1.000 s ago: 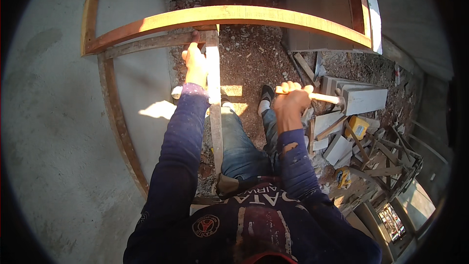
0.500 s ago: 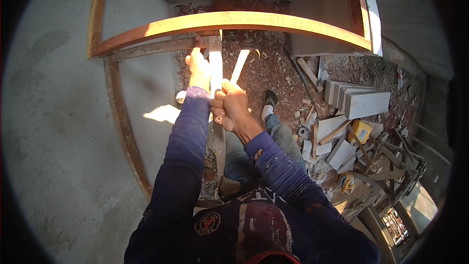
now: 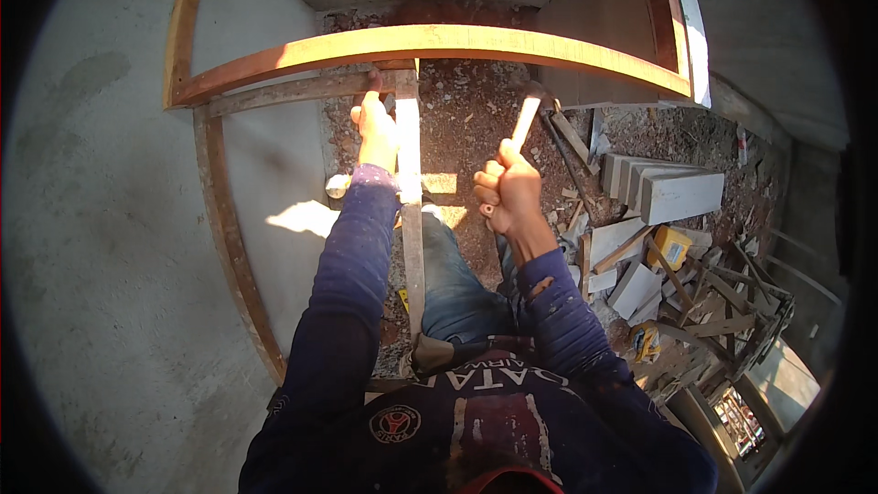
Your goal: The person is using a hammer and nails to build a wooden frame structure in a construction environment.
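My right hand (image 3: 512, 190) is wrapped round the pale handle of a hammer (image 3: 526, 121), held to the right of a narrow wooden post (image 3: 410, 142). The hammer's dark head points away from me and is blurred. My left hand (image 3: 377, 137) is at the post's far end, by its joint with a worn wooden rail (image 3: 293, 92). One digit of it reaches up over the rail, and the others are curled, partly hidden. Just beyond that joint, a lighter wooden beam (image 3: 439, 38) crosses the view.
An older timber (image 3: 229, 238) runs along the grey wall at left. On the right lie white blocks (image 3: 681, 194), a yellow object (image 3: 672, 247) and a heap of wood offcuts (image 3: 727, 297). Rubble (image 3: 466, 128) covers the ground below the frame.
My right hand has swung the hammer rightward, away from the post. My left hand stays at the joint. My foot, seen earlier right of the post, has shifted.
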The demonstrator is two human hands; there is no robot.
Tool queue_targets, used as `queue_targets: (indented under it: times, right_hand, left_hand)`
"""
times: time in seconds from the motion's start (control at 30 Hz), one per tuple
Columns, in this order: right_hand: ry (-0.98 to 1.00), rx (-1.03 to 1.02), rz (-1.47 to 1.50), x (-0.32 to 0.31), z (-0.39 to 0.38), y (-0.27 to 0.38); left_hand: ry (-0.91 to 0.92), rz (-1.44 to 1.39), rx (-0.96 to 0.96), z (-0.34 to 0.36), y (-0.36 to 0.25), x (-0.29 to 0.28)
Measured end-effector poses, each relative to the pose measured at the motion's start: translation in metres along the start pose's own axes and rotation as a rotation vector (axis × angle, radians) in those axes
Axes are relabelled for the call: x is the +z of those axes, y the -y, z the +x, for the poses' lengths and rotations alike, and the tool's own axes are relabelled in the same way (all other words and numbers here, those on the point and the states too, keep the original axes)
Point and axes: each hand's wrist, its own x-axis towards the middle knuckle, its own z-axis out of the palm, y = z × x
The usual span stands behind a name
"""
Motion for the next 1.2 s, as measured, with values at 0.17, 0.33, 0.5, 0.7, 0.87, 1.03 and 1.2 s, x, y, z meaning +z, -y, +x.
queue_targets:
  times: [0.17,0.33,0.5,0.7,0.87,1.03,1.2]
  right_hand:
    - [-0.372,-0.542,0.55,-0.044,0.036,0.031]
    - [0.176,0.214,-0.013,0.037,-0.004,-0.03]
    - [-0.163,-0.204,0.384,-0.058,0.021,0.028]
    - [0.096,0.004,0.164,0.021,0.008,-0.025]
    - [-0.06,-0.114,0.365,-0.065,0.023,0.039]
    - [-0.118,-0.303,0.68,0.017,0.019,-0.019]
    - [0.083,-0.027,0.157,0.004,0.011,0.006]
  left_hand:
    - [0.022,0.104,-0.071,-0.02,-0.01,0.014]
    - [-0.022,0.005,0.024,-0.011,0.001,0.011]
    - [-0.052,0.118,-0.009,-0.004,-0.001,0.006]
    - [0.067,-0.017,-0.033,-0.005,0.0,0.008]
    - [0.062,-0.025,0.006,-0.016,-0.017,0.004]
    - [0.092,-0.095,-0.065,-0.014,-0.003,0.015]
    - [0.078,-0.088,-0.06,-0.007,-0.005,-0.001]
